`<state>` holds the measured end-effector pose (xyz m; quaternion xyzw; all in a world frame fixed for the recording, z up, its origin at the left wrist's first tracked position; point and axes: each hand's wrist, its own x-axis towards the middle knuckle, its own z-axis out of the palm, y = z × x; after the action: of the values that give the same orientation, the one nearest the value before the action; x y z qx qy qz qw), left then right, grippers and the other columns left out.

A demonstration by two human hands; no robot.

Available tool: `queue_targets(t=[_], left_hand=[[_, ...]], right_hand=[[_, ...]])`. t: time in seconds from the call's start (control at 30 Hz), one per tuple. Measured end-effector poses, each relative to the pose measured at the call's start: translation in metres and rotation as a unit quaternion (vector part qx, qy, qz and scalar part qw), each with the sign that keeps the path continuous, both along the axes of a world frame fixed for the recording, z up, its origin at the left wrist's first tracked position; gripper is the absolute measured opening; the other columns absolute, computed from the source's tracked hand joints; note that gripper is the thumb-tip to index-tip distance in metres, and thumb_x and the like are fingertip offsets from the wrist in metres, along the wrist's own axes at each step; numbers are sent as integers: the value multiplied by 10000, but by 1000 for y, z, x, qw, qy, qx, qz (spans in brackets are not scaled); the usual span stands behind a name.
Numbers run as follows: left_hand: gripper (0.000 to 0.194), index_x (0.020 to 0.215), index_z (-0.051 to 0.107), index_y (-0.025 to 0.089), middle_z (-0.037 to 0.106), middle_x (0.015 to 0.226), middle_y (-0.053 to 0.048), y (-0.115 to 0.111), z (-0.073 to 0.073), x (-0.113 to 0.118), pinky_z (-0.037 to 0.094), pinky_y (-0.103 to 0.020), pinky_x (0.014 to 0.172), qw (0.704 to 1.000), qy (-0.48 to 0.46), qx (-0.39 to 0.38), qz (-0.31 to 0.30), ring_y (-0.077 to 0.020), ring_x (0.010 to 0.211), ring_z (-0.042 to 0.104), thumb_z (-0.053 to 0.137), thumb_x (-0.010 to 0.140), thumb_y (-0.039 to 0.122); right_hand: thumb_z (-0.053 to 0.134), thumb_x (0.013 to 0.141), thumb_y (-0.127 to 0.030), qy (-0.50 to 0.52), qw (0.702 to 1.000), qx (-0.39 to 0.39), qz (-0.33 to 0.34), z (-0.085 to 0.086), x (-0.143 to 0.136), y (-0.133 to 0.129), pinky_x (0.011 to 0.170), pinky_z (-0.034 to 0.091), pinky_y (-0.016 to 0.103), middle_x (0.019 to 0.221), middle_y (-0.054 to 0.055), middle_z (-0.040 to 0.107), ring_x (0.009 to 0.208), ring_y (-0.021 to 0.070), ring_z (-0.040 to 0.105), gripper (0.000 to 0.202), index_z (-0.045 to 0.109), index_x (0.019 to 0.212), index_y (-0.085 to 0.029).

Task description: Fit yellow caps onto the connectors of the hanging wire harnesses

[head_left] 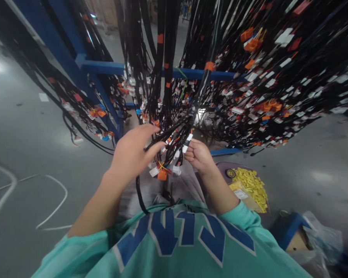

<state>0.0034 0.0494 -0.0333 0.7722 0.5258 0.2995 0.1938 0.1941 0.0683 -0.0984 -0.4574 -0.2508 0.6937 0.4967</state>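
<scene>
A black wire harness hangs in front of me and fans out into several thin branches with small connectors. On the right of these branches, my right hand pinches a connector with a white label, its fingers closed. My left hand is at the left side of the branches, thumb and fingers apart in a C shape. Whether its fingertips touch the wires is hard to tell. Below the branches dangle an orange connector and a white connector.
A blue metal rack carries many more hanging harnesses, densest at the right. Yellow small parts lie in a tray at my right, beside a roll of tape. A white hose lies on the floor at left.
</scene>
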Motion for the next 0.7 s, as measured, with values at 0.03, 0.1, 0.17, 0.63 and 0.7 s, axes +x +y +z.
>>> queue_targets(t=[0.03,0.1,0.17,0.63,0.7], left_hand=[[317,1023,574,219,604,1024,-48,-11,6,2,368,-319,892,1000,-27,-3,-15,-228,1020,519,490,777,398],[287,989,593,233,630,920,-34,-27,12,9,411,-295,799,993,-35,-55,-99,-211,884,574,493,773,393],[308,1011,581,214,629,884,-45,-28,6,20,414,-298,750,990,2,-91,-107,-221,835,585,509,761,380],[282,709,559,171,551,635,-20,-2,-33,33,295,-246,515,989,87,-106,-56,-160,581,494,492,709,445],[219,652,552,168,520,594,5,0,-36,31,294,-234,515,990,38,-118,-61,-130,562,461,491,704,372]], right_hand=[[526,661,-143,-1,1000,5,-4,0,-1,-1,286,100,113,407,-127,180,294,0,126,249,292,591,-194],[533,663,-162,-6,1000,11,-3,1,-5,-4,286,94,115,405,-125,179,293,-1,125,263,286,581,-195],[550,668,-194,-15,1000,14,2,3,-8,-9,286,93,116,403,-126,176,292,-3,125,278,287,577,-195],[561,595,-192,-1,1000,-8,6,3,-10,-33,281,111,114,388,-123,212,302,-1,138,273,290,568,-193],[571,590,-198,-1,1000,-8,7,0,-11,-33,279,106,116,387,-124,210,304,0,135,285,288,565,-194]])
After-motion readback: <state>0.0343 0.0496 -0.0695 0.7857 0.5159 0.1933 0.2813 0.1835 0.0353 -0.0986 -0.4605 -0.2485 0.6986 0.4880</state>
